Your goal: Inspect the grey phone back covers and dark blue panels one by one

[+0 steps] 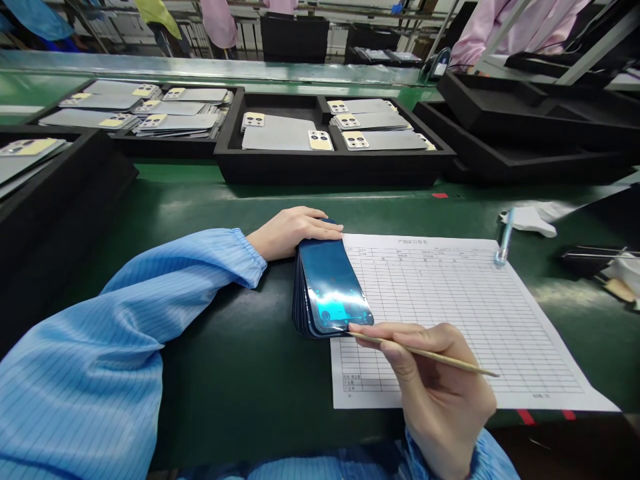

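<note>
A stack of dark blue, glossy phone-sized panels (333,280) with rounded corners lies on the green bench, its edges fanned slightly on the left side. Across the far end of the top panel rests my left hand (300,230), fingers stretched out flat over it; the thumb's full position is hard to make out. My right hand (440,387) is closed around a thin wooden stick (450,361) at the near end of the stack. The stick's tip and my forefinger meet the near edge of the panels. Under the stack's right side lies a printed form (450,313) with a grid.
Black trays (330,167) along the back hold grey panels (280,137) with camera cutouts. Another black tray (45,200) stands at left; stacked trays (540,133) sit at right. A pen (505,240) lies on the form. A person in pink (480,33) is beyond the bench.
</note>
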The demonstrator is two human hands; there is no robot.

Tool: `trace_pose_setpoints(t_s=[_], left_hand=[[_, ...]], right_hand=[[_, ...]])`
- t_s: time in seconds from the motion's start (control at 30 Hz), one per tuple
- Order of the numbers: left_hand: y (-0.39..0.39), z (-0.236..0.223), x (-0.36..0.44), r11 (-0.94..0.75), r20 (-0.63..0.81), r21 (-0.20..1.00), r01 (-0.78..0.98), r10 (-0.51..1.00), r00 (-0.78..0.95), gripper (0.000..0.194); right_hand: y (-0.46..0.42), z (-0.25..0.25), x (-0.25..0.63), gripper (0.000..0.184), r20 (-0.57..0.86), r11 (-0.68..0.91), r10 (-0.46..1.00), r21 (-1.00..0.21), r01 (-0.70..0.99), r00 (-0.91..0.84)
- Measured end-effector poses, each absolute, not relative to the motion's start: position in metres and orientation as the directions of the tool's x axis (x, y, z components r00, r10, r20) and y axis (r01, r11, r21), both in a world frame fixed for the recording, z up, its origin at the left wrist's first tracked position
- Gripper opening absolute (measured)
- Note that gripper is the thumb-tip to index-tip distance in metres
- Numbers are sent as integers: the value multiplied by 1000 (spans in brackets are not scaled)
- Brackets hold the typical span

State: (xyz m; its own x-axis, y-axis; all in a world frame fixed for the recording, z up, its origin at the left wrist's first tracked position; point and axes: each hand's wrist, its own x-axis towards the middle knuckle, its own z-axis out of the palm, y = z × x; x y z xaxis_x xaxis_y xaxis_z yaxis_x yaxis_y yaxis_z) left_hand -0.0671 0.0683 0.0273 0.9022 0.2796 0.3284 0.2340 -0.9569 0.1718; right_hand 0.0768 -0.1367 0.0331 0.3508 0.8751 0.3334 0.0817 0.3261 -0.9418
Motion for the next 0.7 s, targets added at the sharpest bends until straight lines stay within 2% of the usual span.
trace_pose_setpoints(t_s=[0.47,0.7], left_hand=[[68,29,-67,-966,347,125,228,258,902,29],[68,30,-67,-963,330,125,240,269,905,31]], right_hand=[[-137,40,77,5,244,274,858,-962,-1,451],[-142,41,83,6,222,197,864,-975,102,453]])
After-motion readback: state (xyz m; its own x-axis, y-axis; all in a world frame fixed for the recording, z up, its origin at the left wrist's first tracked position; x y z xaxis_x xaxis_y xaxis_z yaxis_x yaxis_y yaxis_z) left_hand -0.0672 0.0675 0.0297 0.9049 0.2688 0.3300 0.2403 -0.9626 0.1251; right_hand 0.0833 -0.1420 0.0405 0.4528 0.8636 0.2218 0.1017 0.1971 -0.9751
